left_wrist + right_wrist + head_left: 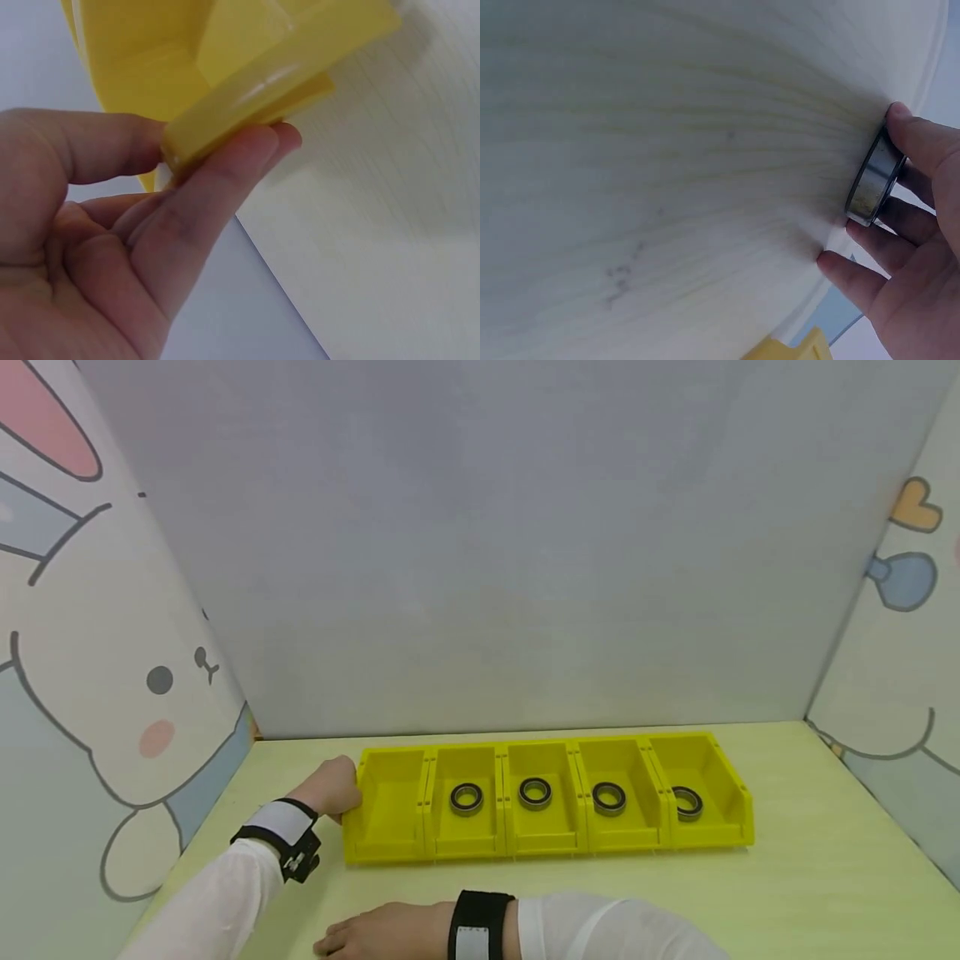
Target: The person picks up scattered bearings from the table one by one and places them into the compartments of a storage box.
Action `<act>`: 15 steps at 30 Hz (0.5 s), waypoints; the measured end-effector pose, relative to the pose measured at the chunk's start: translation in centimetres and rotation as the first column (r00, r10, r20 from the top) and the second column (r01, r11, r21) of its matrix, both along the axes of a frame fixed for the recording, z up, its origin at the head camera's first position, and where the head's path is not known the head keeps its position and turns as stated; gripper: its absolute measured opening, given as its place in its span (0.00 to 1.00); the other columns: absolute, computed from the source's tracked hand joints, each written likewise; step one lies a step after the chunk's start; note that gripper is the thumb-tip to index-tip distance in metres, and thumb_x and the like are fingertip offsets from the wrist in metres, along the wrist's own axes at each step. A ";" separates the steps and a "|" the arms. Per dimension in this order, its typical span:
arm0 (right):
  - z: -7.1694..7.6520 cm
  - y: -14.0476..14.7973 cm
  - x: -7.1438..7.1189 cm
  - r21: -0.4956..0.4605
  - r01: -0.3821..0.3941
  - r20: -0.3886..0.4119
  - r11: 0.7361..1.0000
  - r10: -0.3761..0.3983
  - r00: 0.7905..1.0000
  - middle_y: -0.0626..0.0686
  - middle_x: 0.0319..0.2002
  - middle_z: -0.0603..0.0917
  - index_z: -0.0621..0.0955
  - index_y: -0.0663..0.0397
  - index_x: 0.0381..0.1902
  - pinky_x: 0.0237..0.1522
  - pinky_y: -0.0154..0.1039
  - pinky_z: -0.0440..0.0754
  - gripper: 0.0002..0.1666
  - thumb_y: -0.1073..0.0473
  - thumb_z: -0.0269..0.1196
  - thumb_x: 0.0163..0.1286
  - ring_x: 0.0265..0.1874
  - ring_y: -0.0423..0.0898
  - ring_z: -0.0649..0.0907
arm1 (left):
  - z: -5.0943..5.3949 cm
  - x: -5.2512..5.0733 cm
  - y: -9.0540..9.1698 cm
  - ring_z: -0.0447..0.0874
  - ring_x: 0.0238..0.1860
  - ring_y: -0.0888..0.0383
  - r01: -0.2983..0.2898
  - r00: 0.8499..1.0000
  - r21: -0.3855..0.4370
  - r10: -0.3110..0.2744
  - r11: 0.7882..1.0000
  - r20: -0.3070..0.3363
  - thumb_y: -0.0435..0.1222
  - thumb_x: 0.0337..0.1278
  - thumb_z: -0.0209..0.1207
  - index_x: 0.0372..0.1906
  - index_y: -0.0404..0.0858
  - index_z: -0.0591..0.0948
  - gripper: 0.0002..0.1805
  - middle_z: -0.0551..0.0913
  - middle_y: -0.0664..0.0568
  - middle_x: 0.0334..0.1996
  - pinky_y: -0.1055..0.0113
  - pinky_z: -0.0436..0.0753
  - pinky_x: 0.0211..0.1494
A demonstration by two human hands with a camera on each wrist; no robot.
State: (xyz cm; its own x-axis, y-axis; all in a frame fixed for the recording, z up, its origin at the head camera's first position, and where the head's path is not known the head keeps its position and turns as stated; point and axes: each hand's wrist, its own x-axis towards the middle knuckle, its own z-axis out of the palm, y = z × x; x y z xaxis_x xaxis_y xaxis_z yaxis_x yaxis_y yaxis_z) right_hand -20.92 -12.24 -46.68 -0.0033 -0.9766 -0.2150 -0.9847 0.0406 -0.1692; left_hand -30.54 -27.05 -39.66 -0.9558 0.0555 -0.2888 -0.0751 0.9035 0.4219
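Note:
A row of yellow storage bins [468,850] stands on the table, split into several compartments. My left hand [330,787] grips its left end; in the left wrist view the thumb and fingers pinch the yellow rim [255,90]. Low in the head view, my right hand [390,931] lies close to the table in front of the bins. The right wrist view shows it pinching a ball bearing [877,176], on edge at the table surface. That bearing is hidden in the head view. One bearing [467,811] lies in the second compartment from the left; the leftmost holds none.
More bearings lie singly in the other compartments: one in the middle bin [535,807], one [609,811] to its right, and one in the rightmost, partly behind a divider. The pale table [817,860] meets a grey back wall [525,568] and cartoon-printed side panels [97,635].

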 end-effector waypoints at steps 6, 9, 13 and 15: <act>0.6 0.4 0.7 -0.054 -0.017 0.008 0.998 0.018 1.000 0.43 0.63 0.71 0.72 0.42 0.64 0.55 0.17 0.65 0.23 0.52 0.54 0.71 0.60 0.29 0.68 | 0.0 0.2 0.0 0.82 0.21 0.56 0.008 1.000 0.001 -0.008 1.000 -0.014 0.24 0.49 0.53 0.29 0.28 0.72 0.02 0.75 0.46 0.24 0.62 0.84 0.26; 0.5 0.4 0.8 -0.080 -0.052 -0.032 0.995 0.050 0.998 0.43 0.60 0.74 0.74 0.42 0.62 0.53 0.16 0.66 0.21 0.54 0.54 0.71 0.57 0.29 0.71 | 0.2 0.4 0.0 0.82 0.21 0.55 0.011 1.000 0.007 -0.011 1.000 -0.018 0.24 0.49 0.53 0.30 0.28 0.72 0.02 0.75 0.46 0.24 0.62 0.84 0.27; 0.6 0.5 0.9 -0.094 -0.057 -0.035 0.994 0.054 0.998 0.45 0.59 0.74 0.75 0.43 0.61 0.54 0.17 0.66 0.21 0.55 0.54 0.71 0.57 0.30 0.71 | 0.4 0.6 0.1 0.82 0.22 0.55 0.008 1.000 -0.002 -0.008 1.000 -0.014 0.24 0.50 0.52 0.30 0.28 0.72 0.02 0.76 0.46 0.25 0.63 0.84 0.27; 0.7 0.6 0.9 -0.092 -0.059 -0.039 0.994 0.055 0.998 0.45 0.60 0.74 0.74 0.43 0.61 0.55 0.17 0.65 0.21 0.55 0.54 0.72 0.57 0.31 0.72 | 0.4 0.7 0.2 0.83 0.22 0.55 0.007 1.000 -0.006 -0.007 1.000 -0.012 0.25 0.50 0.52 0.30 0.28 0.72 0.02 0.76 0.46 0.25 0.64 0.84 0.26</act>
